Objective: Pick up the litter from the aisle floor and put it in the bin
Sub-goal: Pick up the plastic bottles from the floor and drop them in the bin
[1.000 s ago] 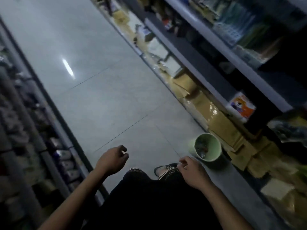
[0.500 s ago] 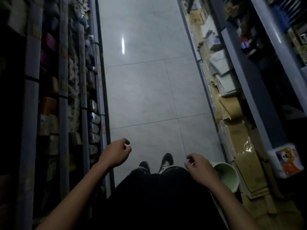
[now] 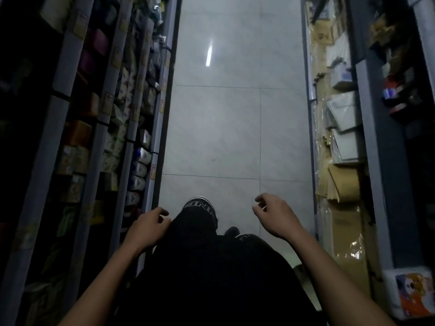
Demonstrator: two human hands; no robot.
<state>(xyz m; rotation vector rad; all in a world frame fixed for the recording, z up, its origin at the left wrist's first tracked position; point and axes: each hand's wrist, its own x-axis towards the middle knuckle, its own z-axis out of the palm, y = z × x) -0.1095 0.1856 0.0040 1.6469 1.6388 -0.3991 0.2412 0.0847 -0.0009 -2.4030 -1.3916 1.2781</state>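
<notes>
My left hand point(image 3: 148, 228) hangs low at the left beside my dark trouser leg, fingers loosely curled with nothing in them. My right hand point(image 3: 274, 215) is raised over the floor at the right, fingers apart and bent, also holding nothing. A sliver of the pale green bin point(image 3: 298, 268) shows by my right forearm, mostly hidden behind my arm and leg. The grey tiled aisle floor point(image 3: 235, 128) stretches ahead; I see no litter on it apart from a tiny dark speck point(image 3: 213, 159).
Shelves packed with boxed goods point(image 3: 113, 128) line the left side. On the right, shelving holds brown envelopes and paper packs point(image 3: 341, 180), with a colourful tissue pack point(image 3: 409, 295) low down. My black shoes point(image 3: 199, 205) stand on the tiles.
The view has swung from the bin to straight down the aisle. The bin has slipped almost out of sight behind my right arm. My right hand has lifted away from it, fingers opened.
</notes>
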